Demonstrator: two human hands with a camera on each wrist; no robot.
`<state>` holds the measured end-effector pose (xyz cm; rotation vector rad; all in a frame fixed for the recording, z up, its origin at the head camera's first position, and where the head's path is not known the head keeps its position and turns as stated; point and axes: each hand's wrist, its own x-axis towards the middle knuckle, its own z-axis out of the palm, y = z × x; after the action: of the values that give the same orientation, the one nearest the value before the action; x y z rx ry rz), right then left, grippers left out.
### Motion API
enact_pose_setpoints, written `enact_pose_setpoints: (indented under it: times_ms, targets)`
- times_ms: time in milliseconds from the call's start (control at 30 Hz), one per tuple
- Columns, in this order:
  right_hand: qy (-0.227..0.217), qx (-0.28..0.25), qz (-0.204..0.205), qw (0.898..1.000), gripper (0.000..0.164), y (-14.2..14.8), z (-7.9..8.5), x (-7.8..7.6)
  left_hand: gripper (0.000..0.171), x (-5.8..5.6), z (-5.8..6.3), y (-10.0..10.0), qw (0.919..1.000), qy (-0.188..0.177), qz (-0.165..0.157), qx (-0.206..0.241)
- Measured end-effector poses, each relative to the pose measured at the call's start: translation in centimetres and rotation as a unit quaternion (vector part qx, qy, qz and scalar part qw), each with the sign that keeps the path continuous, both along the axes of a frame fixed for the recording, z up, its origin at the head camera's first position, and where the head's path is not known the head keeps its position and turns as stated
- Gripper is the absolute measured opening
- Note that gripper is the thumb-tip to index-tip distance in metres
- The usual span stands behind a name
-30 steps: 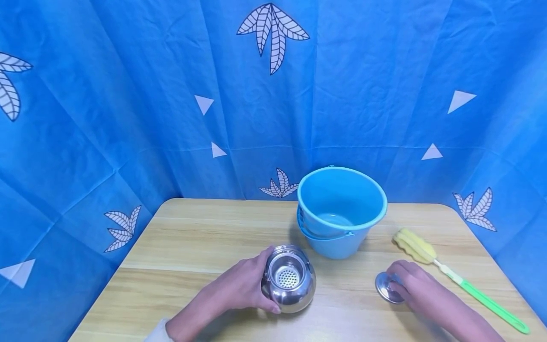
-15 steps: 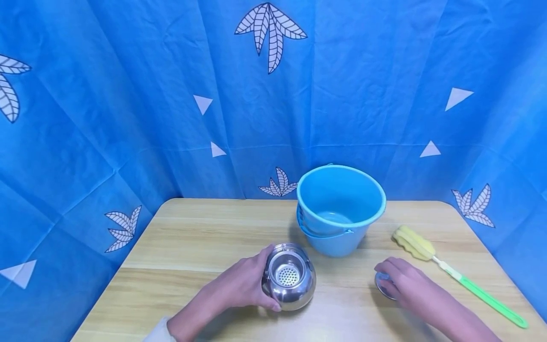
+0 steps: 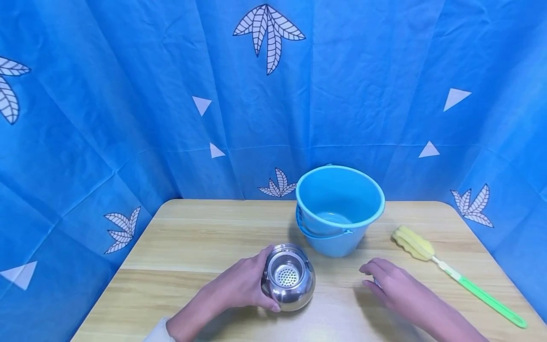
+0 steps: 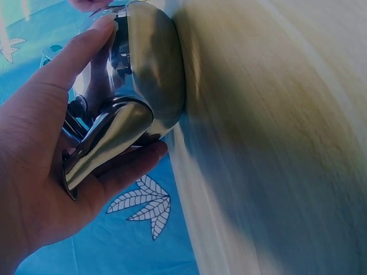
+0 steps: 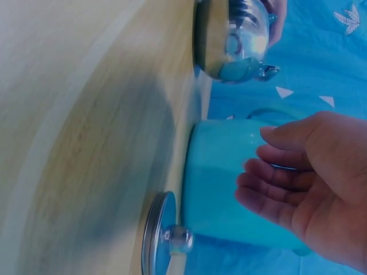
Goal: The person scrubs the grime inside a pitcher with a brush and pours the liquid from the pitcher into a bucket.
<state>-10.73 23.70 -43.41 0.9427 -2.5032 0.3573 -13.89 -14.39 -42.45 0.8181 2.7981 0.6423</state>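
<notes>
My left hand (image 3: 242,283) grips a shiny steel teapot (image 3: 295,298) standing on the table, thumb on the near side and fingers round the far side. Its top has no lid, and a perforated strainer (image 3: 287,276) sits inside the mouth. In the left wrist view the spout (image 4: 112,137) lies against that palm. My right hand (image 3: 399,288) hovers over the table right of the teapot, fingers loosely curled and holding nothing. Beneath it the round steel lid (image 5: 159,235), knob up, lies on the tabletop in the right wrist view; the hand hides most of it from the head view.
A light blue bucket (image 3: 342,237) stands behind the teapot, its handle hanging down at the front. At the right lies a brush with a yellow sponge head (image 3: 413,243) and green handle (image 3: 491,301). A blue patterned curtain (image 3: 256,104) surrounds the wooden table (image 3: 192,228).
My right hand has let go of the lid, leaving it on the table, and has moved a little left toward the teapot. The left hand and teapot have stayed put.
</notes>
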Motion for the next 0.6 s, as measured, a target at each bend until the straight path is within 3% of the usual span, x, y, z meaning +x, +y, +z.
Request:
enact_pose_setpoints:
  times_ms: [600]
  targets:
    - [0.003,0.006,0.024,1.000,0.031,-3.2,1.0,0.2,0.138,0.1,0.0,0.0,0.9999,0.015,-0.003,-0.003]
